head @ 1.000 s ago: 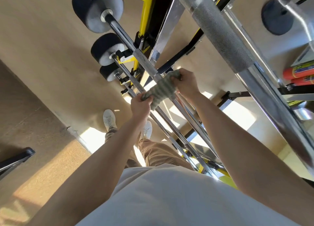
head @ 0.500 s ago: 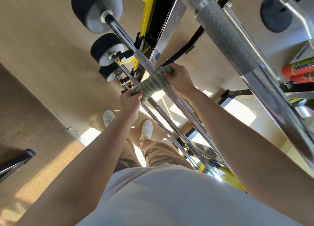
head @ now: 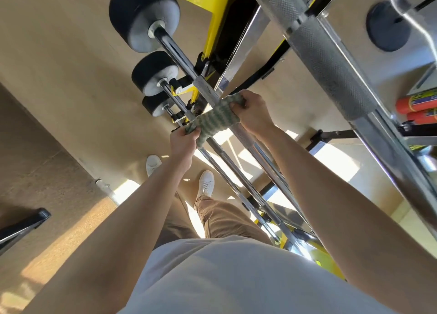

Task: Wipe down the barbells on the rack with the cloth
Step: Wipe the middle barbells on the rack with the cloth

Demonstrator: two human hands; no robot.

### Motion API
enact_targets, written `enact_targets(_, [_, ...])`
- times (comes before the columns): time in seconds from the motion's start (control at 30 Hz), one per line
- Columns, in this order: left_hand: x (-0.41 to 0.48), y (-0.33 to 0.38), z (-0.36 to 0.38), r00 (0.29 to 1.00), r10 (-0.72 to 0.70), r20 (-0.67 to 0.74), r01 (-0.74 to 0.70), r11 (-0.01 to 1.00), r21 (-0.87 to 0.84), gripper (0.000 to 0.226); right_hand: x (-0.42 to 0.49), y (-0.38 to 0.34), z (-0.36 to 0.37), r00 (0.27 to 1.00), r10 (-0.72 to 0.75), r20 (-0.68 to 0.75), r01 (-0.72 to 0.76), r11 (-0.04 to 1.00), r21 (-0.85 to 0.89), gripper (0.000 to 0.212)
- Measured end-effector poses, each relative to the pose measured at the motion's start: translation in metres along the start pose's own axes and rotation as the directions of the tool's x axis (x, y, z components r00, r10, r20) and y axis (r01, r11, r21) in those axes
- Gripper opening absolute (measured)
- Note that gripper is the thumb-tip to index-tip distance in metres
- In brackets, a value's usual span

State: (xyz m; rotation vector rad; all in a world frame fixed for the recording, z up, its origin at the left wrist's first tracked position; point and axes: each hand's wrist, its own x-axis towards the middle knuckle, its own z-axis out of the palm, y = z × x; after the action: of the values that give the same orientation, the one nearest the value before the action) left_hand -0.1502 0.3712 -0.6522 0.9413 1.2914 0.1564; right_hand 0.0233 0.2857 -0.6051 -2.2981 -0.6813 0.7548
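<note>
Hands first: the left hand (head: 183, 140) and the right hand (head: 250, 115) each pinch one end of the green-and-white striped cloth (head: 216, 121), each grip closed tight. The cloth lies stretched across the chrome knurled barbell (head: 205, 86), near a cradle. Wiping well here probably calls for even tension, more wrap round the shaft, and long strokes along it. Beyond, the yellow-and-black steel rack (head: 217, 18) serves as the holder, carrying two more black-ended barbells (head: 151, 75) on lower pegs.
</note>
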Motion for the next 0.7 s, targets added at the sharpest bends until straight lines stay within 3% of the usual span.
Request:
enact_targets(0.2, [-0.01, 0.028, 0.022, 0.964, 0.121, 0.237, -0.107, 0.992, -0.07, 0.008, 0.026, 0.019, -0.026, 0.963, 0.199, -0.18, -0.2, 0.98, 0.012, 0.015])
enact_targets(0.27, [-0.003, 0.028, 0.017, 0.974, 0.126, 0.186, -0.114, 0.991, -0.072, 0.01, 0.023, 0.017, -0.021, 0.974, 0.185, -0.128, -0.19, 0.982, -0.026, 0.011])
enact_targets(0.4, [0.013, 0.013, -0.009, 1.0, -0.015, -0.005, 0.015, 0.997, -0.075, 0.014, 0.015, -0.009, -0.001, 0.998, -0.042, 0.054, 0.047, 0.995, -0.087, 0.01])
enact_targets(0.47, [0.014, 0.008, -0.012, 0.998, -0.049, -0.029, 0.048, 0.997, -0.06, 0.014, 0.017, -0.015, 0.0, 0.994, -0.076, 0.077, 0.083, 0.993, -0.088, 0.011])
enact_targets(0.57, [0.0, 0.018, -0.002, 0.997, 0.029, 0.069, -0.021, 0.993, -0.116, 0.012, 0.027, -0.007, -0.011, 0.997, 0.066, -0.035, -0.068, 0.996, -0.051, 0.005])
enact_targets(0.7, [-0.006, 0.037, 0.011, 0.975, 0.126, 0.181, -0.079, 0.966, -0.247, 0.016, 0.034, 0.001, -0.015, 0.945, 0.264, -0.195, -0.257, 0.965, 0.06, 0.011])
